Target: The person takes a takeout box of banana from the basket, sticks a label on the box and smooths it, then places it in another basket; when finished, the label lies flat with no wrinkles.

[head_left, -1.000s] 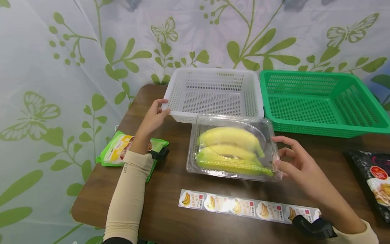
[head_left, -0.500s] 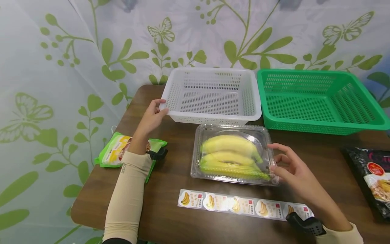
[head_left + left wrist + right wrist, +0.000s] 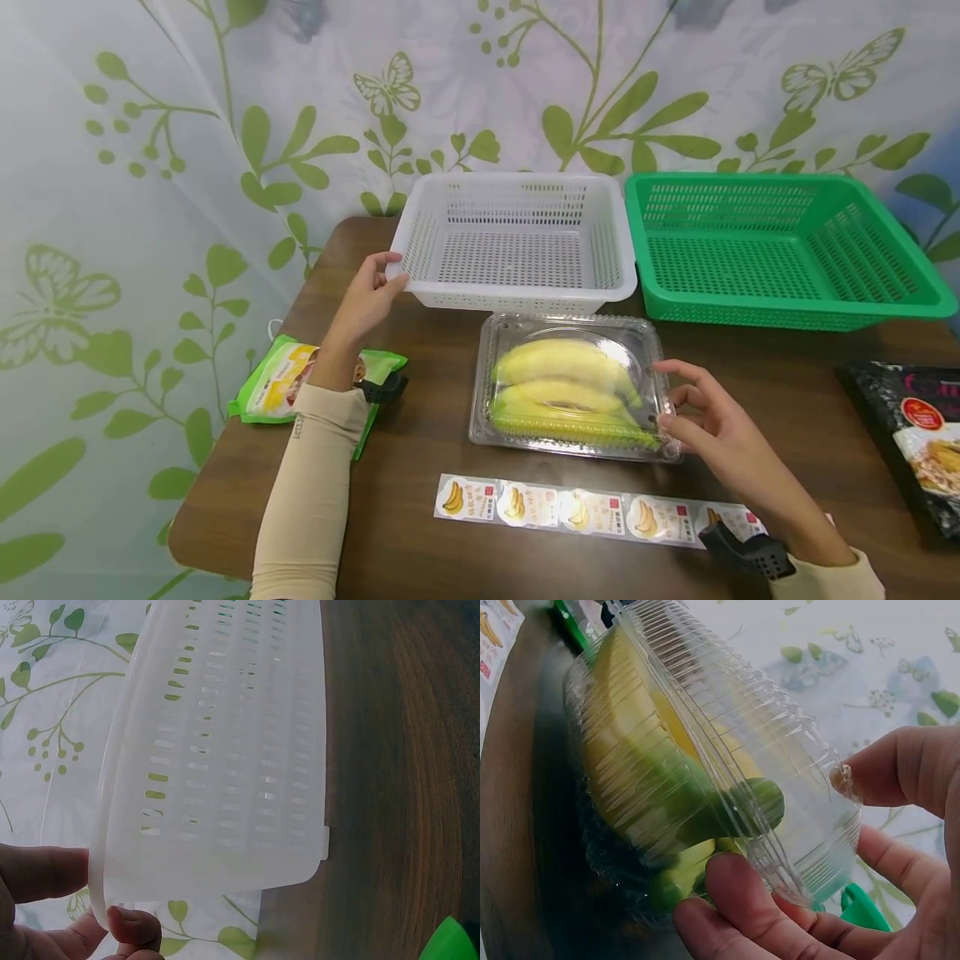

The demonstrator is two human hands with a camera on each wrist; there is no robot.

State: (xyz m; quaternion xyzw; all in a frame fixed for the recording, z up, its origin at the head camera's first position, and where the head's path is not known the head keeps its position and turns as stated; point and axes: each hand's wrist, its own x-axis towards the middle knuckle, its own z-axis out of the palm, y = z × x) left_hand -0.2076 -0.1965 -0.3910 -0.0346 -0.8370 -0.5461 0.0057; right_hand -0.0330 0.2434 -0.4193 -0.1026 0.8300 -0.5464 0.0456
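Note:
At the front left corner of the white plastic basket [image 3: 510, 293], my left hand [image 3: 365, 302] pinches the rim between thumb and fingers. In the left wrist view the basket's slotted wall [image 3: 225, 870] rises beside that hand [image 3: 41, 874]. A clear plastic clamshell box [image 3: 517, 329] lies in front of the basket, close to its front wall. Through the lid show several yellow bananas [image 3: 558, 362] with greenish ends. My right hand [image 3: 708, 417] grips the box's right end; in the right wrist view its fingers [image 3: 742, 904] hold the ridged plastic edge.
A green plastic basket [image 3: 795, 307] stands against the white one's right side. A strip of banana stickers [image 3: 562, 506] lies in front of the box. A green and white food packet [image 3: 277, 379] sits at the left, partly under my left arm, and a black packet [image 3: 926, 442] at the right.
My right hand has brought the clamshell box back from over the white basket's front edge, toward me. My left hand has kept its hold on the basket rim.

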